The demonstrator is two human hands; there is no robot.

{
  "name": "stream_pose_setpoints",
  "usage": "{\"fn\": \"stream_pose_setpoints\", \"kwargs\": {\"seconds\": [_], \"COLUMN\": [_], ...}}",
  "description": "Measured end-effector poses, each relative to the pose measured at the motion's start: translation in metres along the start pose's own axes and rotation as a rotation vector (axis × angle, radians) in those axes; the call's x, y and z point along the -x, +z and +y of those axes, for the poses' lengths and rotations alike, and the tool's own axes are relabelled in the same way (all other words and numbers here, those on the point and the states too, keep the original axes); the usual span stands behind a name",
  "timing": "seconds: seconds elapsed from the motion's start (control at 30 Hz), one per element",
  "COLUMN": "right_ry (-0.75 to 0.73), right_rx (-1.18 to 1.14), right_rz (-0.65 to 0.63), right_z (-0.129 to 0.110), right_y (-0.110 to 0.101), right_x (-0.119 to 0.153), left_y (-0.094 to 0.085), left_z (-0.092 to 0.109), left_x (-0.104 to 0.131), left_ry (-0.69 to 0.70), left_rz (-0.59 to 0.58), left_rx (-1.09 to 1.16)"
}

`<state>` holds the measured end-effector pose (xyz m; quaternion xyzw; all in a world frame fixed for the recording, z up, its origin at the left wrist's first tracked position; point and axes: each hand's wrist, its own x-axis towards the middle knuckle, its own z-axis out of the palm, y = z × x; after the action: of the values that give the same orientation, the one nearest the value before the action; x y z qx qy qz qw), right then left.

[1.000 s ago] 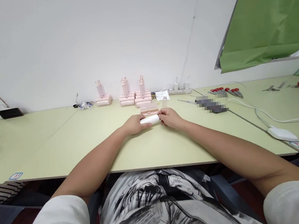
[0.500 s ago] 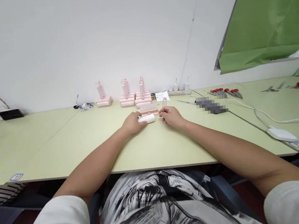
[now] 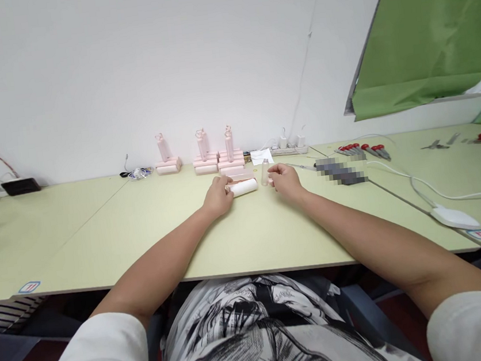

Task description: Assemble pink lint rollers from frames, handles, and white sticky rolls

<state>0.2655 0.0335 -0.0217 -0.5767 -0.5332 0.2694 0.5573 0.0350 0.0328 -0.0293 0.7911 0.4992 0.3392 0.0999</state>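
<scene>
On the desk (image 3: 98, 231), the roll (image 3: 243, 187) lies crosswise near the middle, with the left hand (image 3: 218, 197) touching its left end and the right hand (image 3: 284, 179) just right of it. A small bottle (image 3: 264, 172) stands between the roll and the right hand, slightly behind. Behind them, against the wall, stand three roller stands (image 3: 202, 153) in a row, and a power strip (image 3: 291, 147) lies to their right. Further right lie screwdrivers (image 3: 363, 150). A cable box (image 3: 453, 216) sits near the front right edge.
</scene>
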Motion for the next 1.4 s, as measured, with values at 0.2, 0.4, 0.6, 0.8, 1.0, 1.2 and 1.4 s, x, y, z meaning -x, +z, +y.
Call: {"fn": "stream_pose_setpoints", "kwargs": {"seconds": [0.2, 0.4, 0.6, 0.8, 1.0, 1.2, 1.4], "right_ry": [0.023, 0.086, -0.045, -0.144, -0.155, -0.152, -0.132], "right_rx": [-0.014, 0.034, 0.179, 0.246, 0.188, 0.175, 0.189], "right_rz": [-0.053, -0.207, -0.402, -0.463, -0.445, -0.433, -0.46], "right_z": [-0.001, -0.001, 0.002, 0.004, 0.004, 0.004, 0.003], "right_y": [0.004, 0.008, 0.012, 0.014, 0.015, 0.015, 0.015], "right_x": [0.004, 0.01, 0.015, 0.015, 0.016, 0.016, 0.018], "left_y": [0.0, 0.001, -0.001, 0.001, 0.0, -0.001, 0.0], "left_z": [-0.002, -0.008, -0.007, -0.005, -0.004, -0.004, -0.004], "left_x": [-0.002, -0.003, -0.002, -0.004, -0.005, -0.003, -0.003], "left_ry": [-0.033, 0.02, 0.058, -0.031, -0.04, -0.041, -0.01], "left_rz": [0.036, 0.018, 0.052, -0.163, -0.152, -0.085, -0.159], "left_rx": [0.165, 0.252, -0.016, -0.211, -0.222, -0.191, -0.204]}}
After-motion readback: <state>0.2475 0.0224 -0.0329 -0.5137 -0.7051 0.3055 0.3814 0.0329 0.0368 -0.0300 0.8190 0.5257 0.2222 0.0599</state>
